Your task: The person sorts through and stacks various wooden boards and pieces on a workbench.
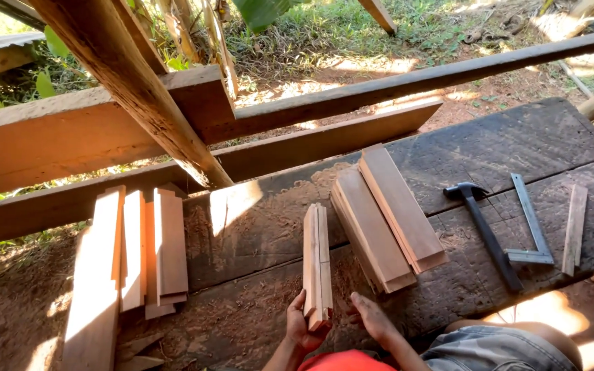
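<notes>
My left hand (302, 328) grips the near end of two thin wooden slats (316, 255) held together on edge, standing on the dark plank workbench (517, 141). My right hand (370, 315) rests open on the bench just right of the slats' near end, fingers spread, not holding anything. A stack of wider short boards (386, 216) lies to the right of the slats, tilted diagonally.
Several pale boards (139, 251) lie at the bench's left. A black hammer (486, 233), a metal square (532, 223) and a thin wood strip (575, 229) lie at the right. Sawdust covers the bench. Timber rails and a slanted post (132, 82) stand behind.
</notes>
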